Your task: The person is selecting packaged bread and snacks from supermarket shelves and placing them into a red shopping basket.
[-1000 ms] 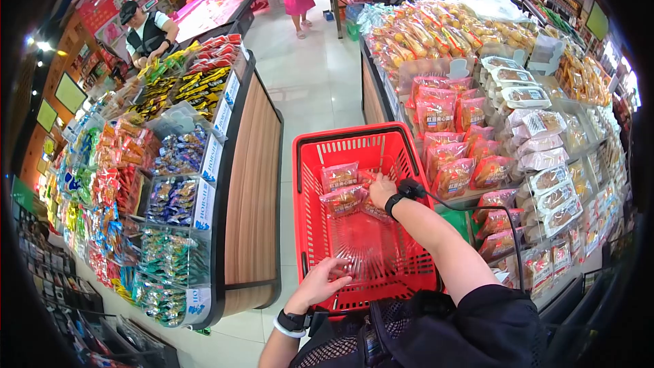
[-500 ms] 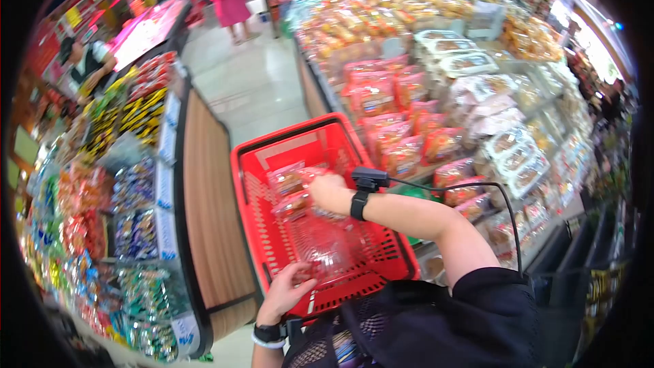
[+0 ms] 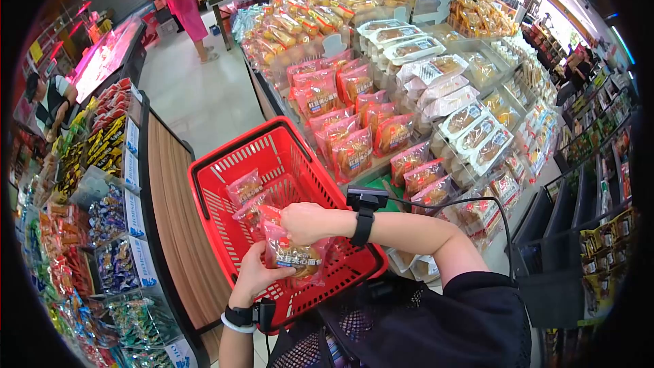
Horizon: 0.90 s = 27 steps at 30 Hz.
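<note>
A: Position of the bread packet (image 3: pixel 296 252)?
B: Between the two hands, over the near part of the red basket (image 3: pixel 235 144), printed front visible. Height above the basket floor: cannot tell.

A: State of the fingers?
B: Right hand (image 3: pixel 304 223): curled closed, pinching the packet's upper edge; tips hidden. Left hand (image 3: pixel 255 271): thumb laid across the lower front, the other fingers partly hidden at the packet's left side, gripping that edge.

A: Other contents?
B: More red-wrapped packets (image 3: pixel 244 188) toward the far left part of the basket, just beyond the held one. To their right, slotted red plastic shows; some room there.

A: Clearance at the rims?
B: The right forearm (image 3: pixel 412 230) crosses above the right rim, the left forearm (image 3: pixel 236 341) at the left rim near the body. Contact with either rim: cannot tell.

A: Surroundings?
B: Wood-panelled stand (image 3: pixel 178 221) close along the left side. Bread display (image 3: pixel 351 153) close along the right, its front packets near the rim. Widest open room: aisle floor (image 3: pixel 214 95), beyond the far rim, between stand and display.
</note>
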Motion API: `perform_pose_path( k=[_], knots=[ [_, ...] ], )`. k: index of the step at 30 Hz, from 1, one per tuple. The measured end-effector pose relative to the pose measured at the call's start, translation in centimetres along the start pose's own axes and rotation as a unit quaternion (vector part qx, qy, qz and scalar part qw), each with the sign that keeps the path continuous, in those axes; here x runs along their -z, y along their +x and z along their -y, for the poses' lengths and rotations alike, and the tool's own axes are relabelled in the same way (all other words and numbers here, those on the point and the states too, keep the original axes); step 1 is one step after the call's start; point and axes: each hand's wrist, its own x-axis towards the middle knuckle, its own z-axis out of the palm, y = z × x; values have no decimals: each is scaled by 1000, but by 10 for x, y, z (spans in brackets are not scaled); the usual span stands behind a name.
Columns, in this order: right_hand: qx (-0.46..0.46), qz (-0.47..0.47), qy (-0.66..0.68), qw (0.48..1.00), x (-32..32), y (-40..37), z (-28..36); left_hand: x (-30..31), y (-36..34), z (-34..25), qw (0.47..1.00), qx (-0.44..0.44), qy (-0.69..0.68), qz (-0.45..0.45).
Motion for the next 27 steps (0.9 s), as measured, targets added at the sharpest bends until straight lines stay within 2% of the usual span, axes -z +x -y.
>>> perform_pose_path(
  k=[1, 2, 4, 5, 6, 7, 8, 10, 12, 14, 16, 18, 20, 21, 22, 24, 25, 27],
  knots=[
    [-2, 1, 2, 1000, -4, 2, 0, -7, 0, -3, 998, -4, -59, -19],
    [-17, 21, -9, 1000, -11, 5, -2, -10, 2, 3, 998, -4, -59, -16],
    [-32, 41, -22, 998, -32, 16, -8, -15, 9, 11, 999, 34, -34, 6],
    [-17, 72, -41, 996, -49, 24, -14, -16, 6, 3, 999, 7, 32, 4],
    [-2, 103, -61, 993, -60, 29, -16, -17, 4, -11, 999, 6, 32, 4],
    [0, 116, -80, 990, -62, 29, -12, -18, 3, -22, 975, 30, 219, 20],
    [-6, 112, -70, 991, -71, 31, -12, -19, 2, -27, 916, 53, 397, 35],
    [-34, 159, -76, 984, -87, 40, -13, -21, 0, -26, 908, 22, 418, 34],
    [-24, 163, -118, 979, -102, 46, -14, -23, 1, -27, 918, -22, 395, 1],
    [-14, 166, -159, 973, -113, 49, -17, -22, 0, -31, 924, -18, 383, 0],
    [-61, 78, -192, 976, -117, 44, -16, -21, -2, -31, 930, -9, 368, 1],
    [-30, 2, -169, 985, -95, 20, -8, -18, -9, -26, 932, -8, 361, -32],
    [41, -30, -131, 990, -59, -1, -7, -11, -14, -20, 951, -39, 297, -76],
    [32, -41, -79, 995, -45, -6, -10, -8, -18, -27, 958, -31, 268, -98],
    [-4, -20, -57, 998, -24, -13, -7, -5, -21, -24, 963, -44, 241, -114],
    [97, -38, 24, 994, 4, -25, -30, -1, -28, -29, 977, -41, 180, -106],
    [81, -22, 66, 994, 23, -36, -28, 0, -32, -29, 978, -34, 180, -105],
    [59, -12, 106, 993, 40, -51, -36, 0, -32, -32, 998, -3, -42, -44]
  ],
)
